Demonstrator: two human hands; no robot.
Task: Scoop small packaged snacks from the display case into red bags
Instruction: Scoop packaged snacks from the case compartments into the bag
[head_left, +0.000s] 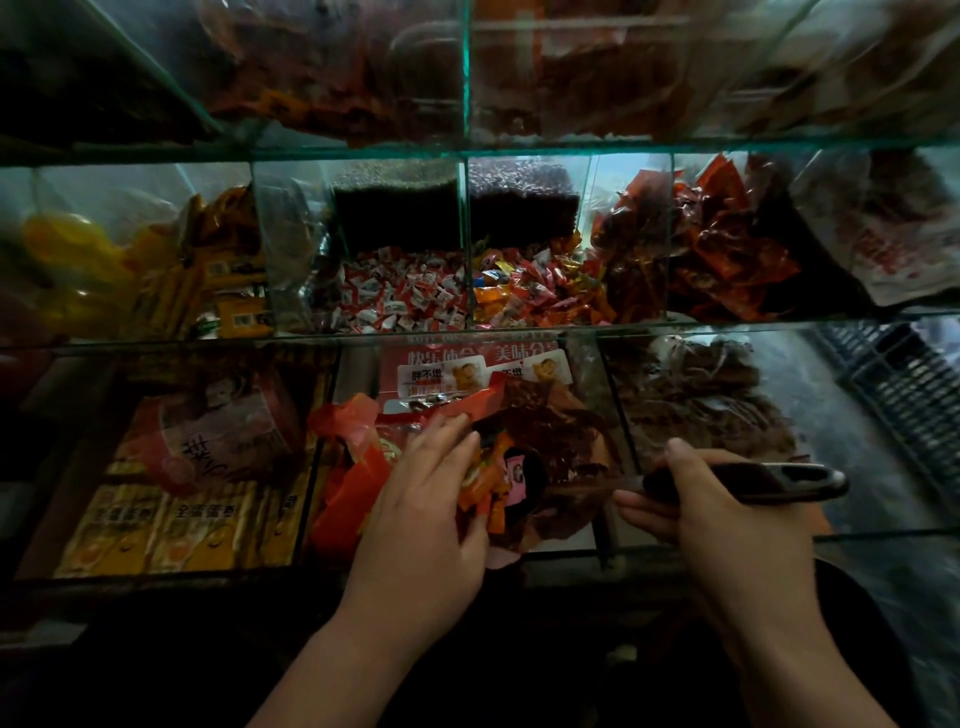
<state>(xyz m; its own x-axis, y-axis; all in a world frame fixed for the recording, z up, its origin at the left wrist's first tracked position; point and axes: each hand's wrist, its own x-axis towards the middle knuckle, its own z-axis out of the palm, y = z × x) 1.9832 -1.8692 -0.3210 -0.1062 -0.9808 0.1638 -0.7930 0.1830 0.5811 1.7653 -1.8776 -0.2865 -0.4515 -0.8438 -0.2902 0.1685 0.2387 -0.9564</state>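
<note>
My left hand (431, 499) reaches into the bottom middle compartment of the glass display case (467, 150). Its fingers lie over a crumpled red bag (358, 467) and a handful of small orange packaged snacks (491, 488); whether they grip the bag is unclear. My right hand (727, 514) grips the dark handle of a scoop (769, 480). The handle points right and the scoop's head is hidden among brown and dark red packets (556, 431) in the same compartment.
Glass dividers split the case into tiers of bins. The middle tier holds white-red candies (400, 296), mixed coloured sweets (540, 291) and red packets (727, 260). Yellow boxes (176, 525) fill the lower left bin, brown dried snacks (706, 400) the lower right. A dark crate (904, 395) stands at right.
</note>
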